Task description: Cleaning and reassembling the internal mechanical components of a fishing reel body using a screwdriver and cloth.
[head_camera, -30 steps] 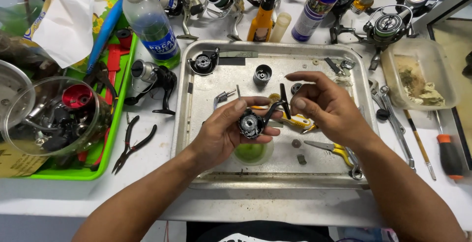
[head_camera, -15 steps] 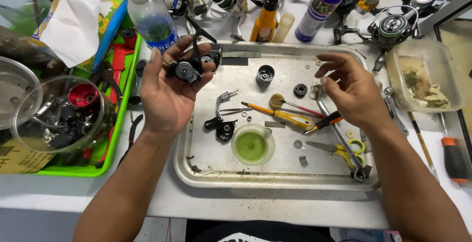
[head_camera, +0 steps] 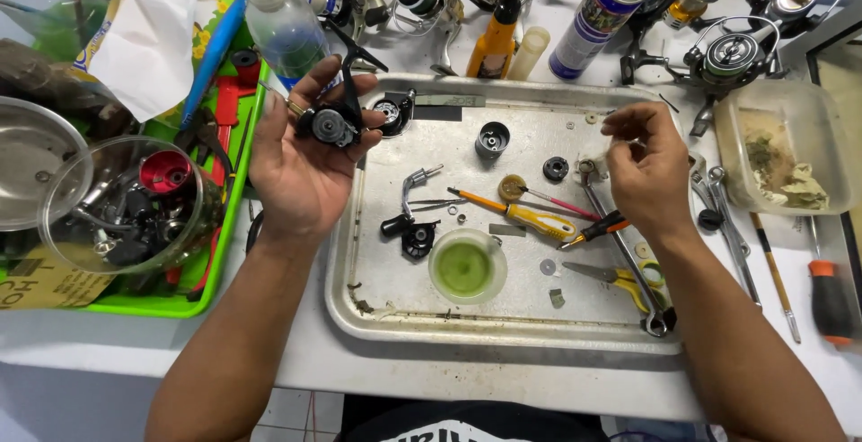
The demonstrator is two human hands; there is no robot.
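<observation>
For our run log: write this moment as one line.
left hand: holds reel body | right hand: empty, over tray

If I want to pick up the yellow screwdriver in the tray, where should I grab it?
Grab the yellow screwdriver by its fat yellow handle, coming straight down from above. It lies flat in the metal tray, and the handle is its thickest part. Its thin orange shaft points toward the left hand and would probably slip.
</observation>
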